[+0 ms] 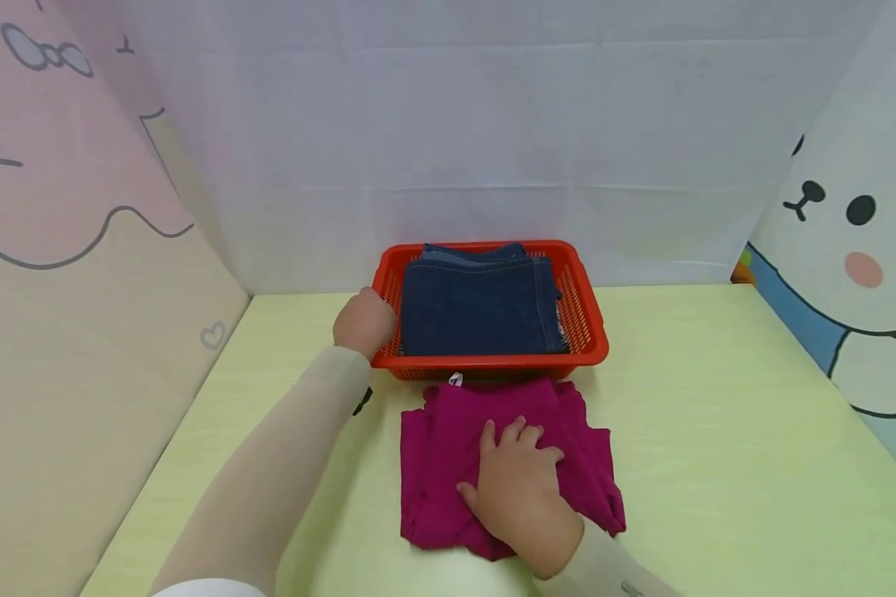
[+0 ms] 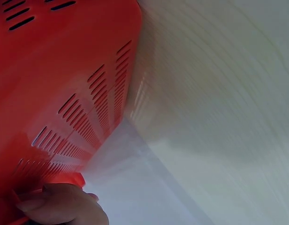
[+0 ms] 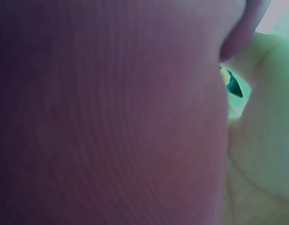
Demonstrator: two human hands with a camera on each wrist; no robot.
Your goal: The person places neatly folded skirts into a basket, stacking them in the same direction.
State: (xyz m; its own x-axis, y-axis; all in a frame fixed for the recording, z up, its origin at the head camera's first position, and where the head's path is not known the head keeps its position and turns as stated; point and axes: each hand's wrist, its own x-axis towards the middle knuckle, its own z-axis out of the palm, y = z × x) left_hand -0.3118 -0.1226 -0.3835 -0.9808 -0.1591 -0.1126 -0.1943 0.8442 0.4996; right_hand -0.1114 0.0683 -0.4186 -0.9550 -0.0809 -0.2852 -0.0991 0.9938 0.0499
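My left hand (image 1: 364, 322) grips the left rim of a red plastic basket (image 1: 493, 362), with fingers curled over the edge. In the left wrist view its thumb (image 2: 64, 204) bends at the rim beside the slotted wall. Folded dark blue denim (image 1: 478, 307) lies inside the basket. My right hand (image 1: 524, 491) rests with spread fingers on a folded magenta garment (image 1: 451, 448), just in front of the basket. A small white tag (image 1: 456, 379) sticks out at the garment's far edge. Close-up magenta fabric (image 3: 111, 117) fills most of the right wrist view, beside the palm.
Both the basket and the garment are on a pale yellow-green table (image 1: 717, 431). White sheeting (image 1: 493, 124) hangs behind the table's far edge. Panels printed with cartoon figures stand along the left (image 1: 82, 332) and right (image 1: 859, 315) sides.
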